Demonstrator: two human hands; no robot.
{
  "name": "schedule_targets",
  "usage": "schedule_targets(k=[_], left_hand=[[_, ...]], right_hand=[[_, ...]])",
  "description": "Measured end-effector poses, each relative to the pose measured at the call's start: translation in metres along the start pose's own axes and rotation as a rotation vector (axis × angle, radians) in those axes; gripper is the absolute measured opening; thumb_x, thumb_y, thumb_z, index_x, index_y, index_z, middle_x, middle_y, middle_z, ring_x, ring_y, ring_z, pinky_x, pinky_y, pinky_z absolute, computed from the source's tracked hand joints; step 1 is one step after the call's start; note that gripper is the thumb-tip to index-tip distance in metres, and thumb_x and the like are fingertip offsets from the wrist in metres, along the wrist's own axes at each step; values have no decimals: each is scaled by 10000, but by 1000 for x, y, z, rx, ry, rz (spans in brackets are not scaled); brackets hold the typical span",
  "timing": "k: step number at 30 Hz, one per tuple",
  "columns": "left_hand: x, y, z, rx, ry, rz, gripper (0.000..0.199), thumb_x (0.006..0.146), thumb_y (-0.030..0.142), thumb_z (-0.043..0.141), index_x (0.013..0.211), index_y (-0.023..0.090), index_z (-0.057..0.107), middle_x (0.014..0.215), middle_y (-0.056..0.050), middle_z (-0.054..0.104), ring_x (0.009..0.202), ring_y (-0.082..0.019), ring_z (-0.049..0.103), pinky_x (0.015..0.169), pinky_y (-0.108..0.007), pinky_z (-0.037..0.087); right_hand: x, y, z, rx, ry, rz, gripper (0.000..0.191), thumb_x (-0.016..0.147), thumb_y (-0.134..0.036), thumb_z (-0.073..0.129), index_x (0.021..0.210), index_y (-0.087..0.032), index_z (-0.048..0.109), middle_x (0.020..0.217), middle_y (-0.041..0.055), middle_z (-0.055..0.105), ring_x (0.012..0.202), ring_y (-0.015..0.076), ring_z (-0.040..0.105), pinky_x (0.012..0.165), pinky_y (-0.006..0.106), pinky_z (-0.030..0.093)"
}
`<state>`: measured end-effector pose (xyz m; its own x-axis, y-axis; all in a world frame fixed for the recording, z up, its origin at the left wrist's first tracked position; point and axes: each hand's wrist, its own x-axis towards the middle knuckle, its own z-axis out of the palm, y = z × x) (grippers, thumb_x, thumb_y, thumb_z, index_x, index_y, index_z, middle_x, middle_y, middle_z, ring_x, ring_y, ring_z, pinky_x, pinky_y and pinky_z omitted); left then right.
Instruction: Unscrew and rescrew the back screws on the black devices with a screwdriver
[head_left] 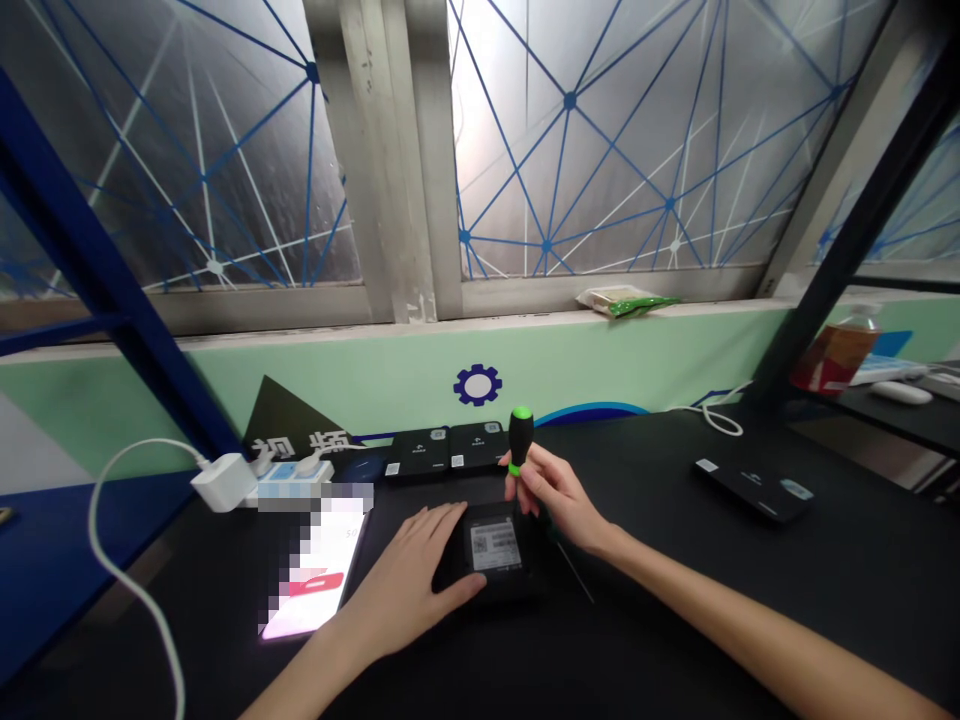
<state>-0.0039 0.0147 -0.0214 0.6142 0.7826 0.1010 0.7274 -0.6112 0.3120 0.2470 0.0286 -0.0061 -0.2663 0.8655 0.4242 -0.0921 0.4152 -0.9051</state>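
Observation:
A flat black device (495, 545) with a white printed label lies on the black table in front of me. My left hand (424, 560) rests on its left side, fingers stretched out and thumb along the near edge. In my right hand (555, 495) is a black and green screwdriver (521, 435), held upright by its lower handle. Its shaft points down at the far right part of the device; whether the tip touches a screw is hidden by my fingers. Beside the device, under my right wrist, lies a thin rod-like tool (576, 572), partly covered.
Two black boxes (418, 455) stand side by side near the wall, and another black box (754, 488) lies at the right. A lit phone (322, 565) is left of my left hand. Behind it sit a power strip (289, 482) and a white charger (223, 482) with its cable.

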Motion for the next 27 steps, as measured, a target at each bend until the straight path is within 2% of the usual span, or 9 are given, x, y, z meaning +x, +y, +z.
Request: schedule_targets(k=[5, 9, 12, 18, 21, 27], left_hand=[[1, 3, -3, 7, 30, 20, 549, 1025, 552, 354, 1504, 284, 348, 1501, -60, 454, 1379, -300, 405, 1128, -519, 322], [2, 4, -2, 15, 39, 22, 506, 1046, 505, 329, 1497, 279, 357, 1491, -50, 465, 1373, -281, 413, 1130, -490, 328], [2, 3, -1, 18, 48, 39, 495, 1051, 489, 326, 1497, 275, 356, 1489, -51, 465, 1370, -270, 415, 1128, -468, 335], [3, 4, -2, 31, 51, 42, 498, 1048, 488, 343, 1488, 257, 370, 1477, -56, 476, 1361, -261, 421, 1126, -444, 344], [3, 2, -1, 39, 46, 41, 494, 1049, 485, 343, 1489, 261, 368, 1476, -60, 479, 1360, -267, 427, 1125, -464, 340], [3, 1, 0, 49, 70, 57, 497, 1048, 486, 350, 1496, 271, 358, 1471, -63, 488, 1349, -280, 447, 1099, -474, 374]], right_hand=[[-1, 1, 7, 39, 69, 54, 317, 900, -469, 634, 1056, -226, 503, 698, -28, 611, 497, 99, 474, 471, 212, 385], [0, 4, 8, 49, 140, 41, 288, 912, -447, 631, 973, -231, 451, 713, -27, 634, 490, 91, 478, 466, 202, 386], [0, 3, 5, 29, 109, 27, 274, 933, -464, 591, 938, -219, 468, 752, -9, 637, 507, 92, 483, 476, 210, 386], [1, -1, 1, -9, -6, 0, 295, 980, -477, 494, 1021, -191, 556, 798, 15, 608, 533, 99, 478, 472, 225, 366], [1, -1, 1, 5, 10, -3, 286, 988, -468, 481, 1026, -192, 549, 781, 7, 599, 527, 97, 474, 475, 224, 372], [1, 3, 5, 47, 95, 50, 291, 904, -397, 662, 1020, -226, 458, 723, -28, 639, 507, 91, 499, 475, 195, 397]])
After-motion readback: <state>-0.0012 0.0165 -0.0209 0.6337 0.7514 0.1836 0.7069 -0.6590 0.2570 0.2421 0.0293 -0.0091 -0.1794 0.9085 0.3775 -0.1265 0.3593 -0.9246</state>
